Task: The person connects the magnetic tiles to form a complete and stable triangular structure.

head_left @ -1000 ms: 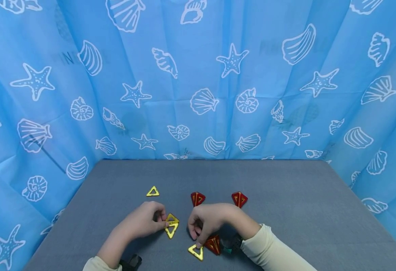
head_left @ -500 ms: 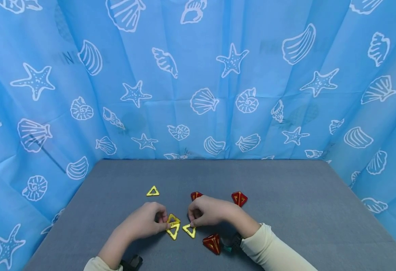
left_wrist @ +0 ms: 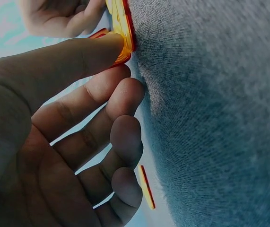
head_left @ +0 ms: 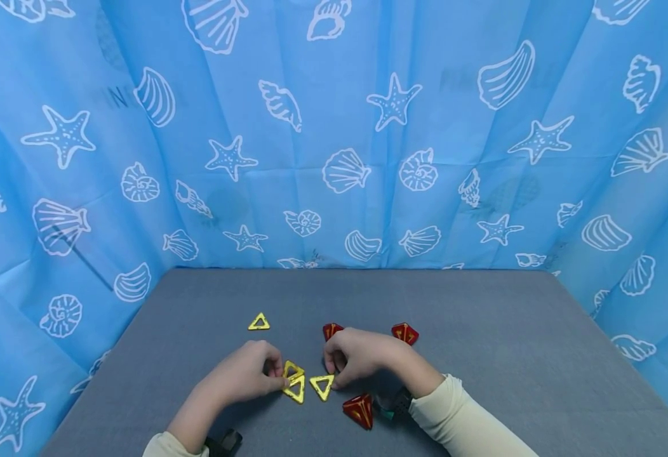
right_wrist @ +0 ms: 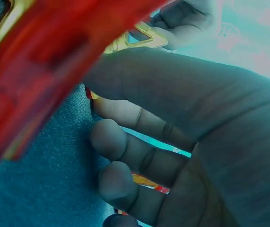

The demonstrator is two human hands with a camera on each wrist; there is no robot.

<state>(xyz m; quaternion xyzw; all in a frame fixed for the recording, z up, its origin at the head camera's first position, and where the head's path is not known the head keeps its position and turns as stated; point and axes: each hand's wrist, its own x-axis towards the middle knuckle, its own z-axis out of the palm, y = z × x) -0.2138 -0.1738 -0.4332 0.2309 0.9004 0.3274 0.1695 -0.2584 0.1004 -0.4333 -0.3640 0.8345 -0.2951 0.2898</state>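
Observation:
My left hand (head_left: 242, 374) pinches two yellow triangle tiles lying edge to edge, an upper tile (head_left: 298, 369) and a lower tile (head_left: 301, 388). In the left wrist view its thumb presses on the yellow tile (left_wrist: 119, 21), with the other fingers loosely bent. Just right of that pair, a small gap away, a third yellow triangle tile (head_left: 322, 378) points toward me. My right hand (head_left: 362, 357) pinches it at its right corner. Below the right hand sits a red pointed piece (head_left: 359, 411), which looms blurred as a red shape (right_wrist: 54, 71) in the right wrist view.
Farther back on the grey table (head_left: 482, 355) lies a single yellow triangle (head_left: 260, 327). Two more red pieces are behind the right hand: one partly hidden red piece (head_left: 331, 329) and another red piece (head_left: 405, 332). A blue seashell curtain (head_left: 334, 209) hangs around the table.
My right hand has carried its yellow triangle from beside the near red piece up toward the left hand's pair and turned it. The lower tile of the pair has shifted slightly right.

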